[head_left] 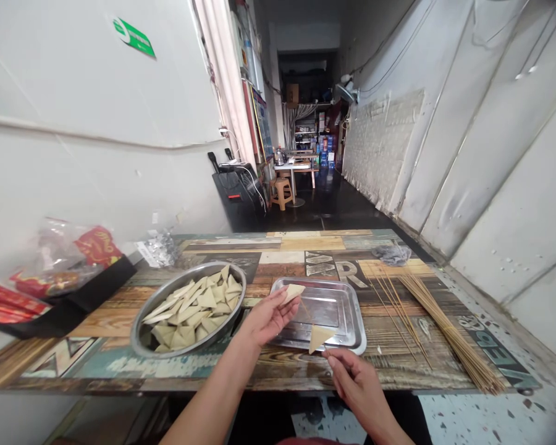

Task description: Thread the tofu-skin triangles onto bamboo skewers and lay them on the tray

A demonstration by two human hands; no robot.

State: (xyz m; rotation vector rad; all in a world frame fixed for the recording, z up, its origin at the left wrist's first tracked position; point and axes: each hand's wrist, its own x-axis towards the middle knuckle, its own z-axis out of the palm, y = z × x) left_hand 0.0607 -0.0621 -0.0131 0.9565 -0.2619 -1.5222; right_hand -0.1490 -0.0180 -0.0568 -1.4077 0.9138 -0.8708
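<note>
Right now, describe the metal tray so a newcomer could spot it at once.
Find the wood-patterned table, then look between the bowl of beige triangles and the thin skewers. The metal tray lies there; unlike the rounded, deeper bowl, it is shallow and rectangular.

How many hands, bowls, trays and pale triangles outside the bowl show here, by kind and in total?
Hands: 2, left hand and right hand
Bowl: 1
Tray: 1
Triangles outside the bowl: 2, one triangle held at the left hand, one triangle near the right
Total: 6
</note>
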